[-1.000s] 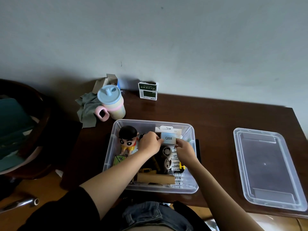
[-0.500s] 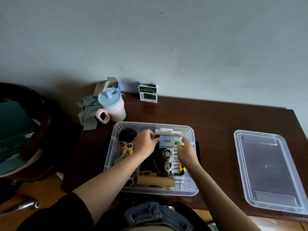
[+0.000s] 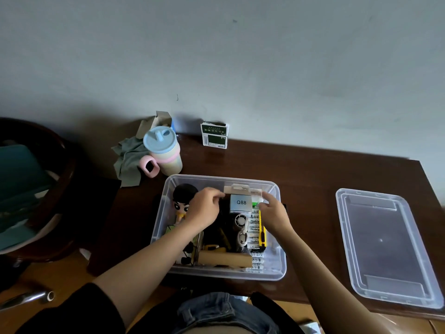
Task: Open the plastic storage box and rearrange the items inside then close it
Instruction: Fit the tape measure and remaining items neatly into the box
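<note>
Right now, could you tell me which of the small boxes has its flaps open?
The cardboard box behind the blue-lidded cup; the green-and-white box by the wall looks closed.

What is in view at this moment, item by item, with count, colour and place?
storage box: 1, clear, table centre, open.
lid: 1, clear, on table right of box.
figurine: 1, black hair, box left end.
Q88 card: 1, grey, box far side.
utility knife: 1, yellow, box right side.
batteries: several, white, beside the knife.
cup: 1, blue lid, pink handle, left behind box.
cloth: 1, grey-green, beside cup.
small carton: 1, green and white, by wall.
left hand: in box, at the card's left edge.
right hand: in box, at the card's right.
</note>
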### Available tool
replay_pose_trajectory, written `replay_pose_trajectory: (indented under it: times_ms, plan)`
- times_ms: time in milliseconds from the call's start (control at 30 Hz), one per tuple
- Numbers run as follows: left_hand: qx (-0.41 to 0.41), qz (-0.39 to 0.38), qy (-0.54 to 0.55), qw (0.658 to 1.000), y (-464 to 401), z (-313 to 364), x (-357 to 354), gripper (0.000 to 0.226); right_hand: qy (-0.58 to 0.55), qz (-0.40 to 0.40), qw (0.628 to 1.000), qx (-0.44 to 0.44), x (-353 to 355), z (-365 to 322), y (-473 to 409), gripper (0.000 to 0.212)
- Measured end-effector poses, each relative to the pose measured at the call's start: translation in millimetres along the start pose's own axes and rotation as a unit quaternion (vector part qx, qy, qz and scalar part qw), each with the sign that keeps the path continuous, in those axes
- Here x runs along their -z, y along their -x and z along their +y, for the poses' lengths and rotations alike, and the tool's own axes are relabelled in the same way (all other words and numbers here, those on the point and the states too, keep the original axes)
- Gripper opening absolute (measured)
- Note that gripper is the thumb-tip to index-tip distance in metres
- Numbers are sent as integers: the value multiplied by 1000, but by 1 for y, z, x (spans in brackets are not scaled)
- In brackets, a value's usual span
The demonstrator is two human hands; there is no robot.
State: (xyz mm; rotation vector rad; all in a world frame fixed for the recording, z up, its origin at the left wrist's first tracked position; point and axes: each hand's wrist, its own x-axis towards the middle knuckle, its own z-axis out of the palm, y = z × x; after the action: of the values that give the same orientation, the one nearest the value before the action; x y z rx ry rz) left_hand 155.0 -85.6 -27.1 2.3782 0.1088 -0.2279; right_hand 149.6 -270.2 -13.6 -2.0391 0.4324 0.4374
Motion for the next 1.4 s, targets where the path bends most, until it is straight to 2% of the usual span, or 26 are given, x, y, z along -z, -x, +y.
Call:
replay_pose_trajectory:
  times_ms: [167,233,300,467,533,700,867,1400]
  plan:
    - [-80,181,17,980,9,-12,44,34,-3,169,976,139,10,4,14,29]
    - [-65,231,4,971,13,-23,58,37,2,215,964,157,10,11,17,29]
    - [-26,246,6,969,16,-37,67,37,5,223,965,136,9,19,17,28]
    - [135,164,88,973,24,-68,69,40,-6,207,974,87,0,35,20,33]
    - [163,137,109,971,29,-78,67,38,-10,206,976,71,-2,38,22,35]
    - [150,142,169,964,36,-89,66,30,24,236,970,48,-5,48,26,29]
    - [175,139,240,945,37,-92,60,35,15,259,964,51,-7,53,27,28]
    - [154,101,229,956,2,-60,43,37,12,310,950,39,25,49,4,23]
